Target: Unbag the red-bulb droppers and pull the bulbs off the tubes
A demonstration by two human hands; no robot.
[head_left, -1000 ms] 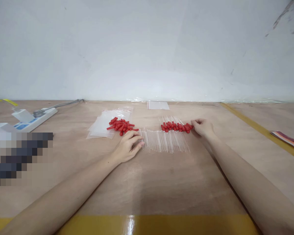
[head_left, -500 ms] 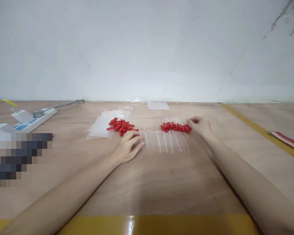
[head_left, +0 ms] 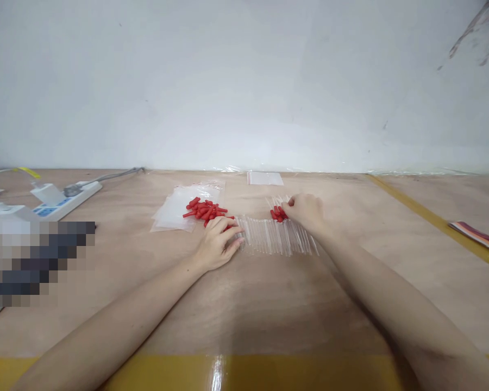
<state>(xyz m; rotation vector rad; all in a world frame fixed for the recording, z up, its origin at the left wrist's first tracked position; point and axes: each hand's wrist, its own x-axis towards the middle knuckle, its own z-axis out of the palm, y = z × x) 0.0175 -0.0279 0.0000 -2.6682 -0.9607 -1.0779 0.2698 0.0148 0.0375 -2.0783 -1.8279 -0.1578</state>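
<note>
A row of thin clear tubes (head_left: 273,237) lies side by side on the table. My left hand (head_left: 219,243) rests at the row's left end, thumb and forefinger apart beside the tubes. Behind that hand is a loose heap of red rubber bulbs (head_left: 204,210), partly on clear plastic bags (head_left: 171,209). My right hand (head_left: 306,210) is over droppers (head_left: 277,213) with red bulbs and clear tubes pointing to the back. Its fingers are curled in at the bulbs and cover several of them; what they pinch is hidden.
A white power strip (head_left: 71,200) with plugs and a cable lies at the left. Against the wall sits a small white packet (head_left: 264,178). Yellow tape (head_left: 415,214) runs along the right, with a striped printed item (head_left: 478,237) on it. A blurred patch covers the left edge.
My right hand has moved left from the right end of the red-bulbed droppers to over them, hiding several bulbs. My left hand stays at the clear tubes. The view has shifted slightly.
</note>
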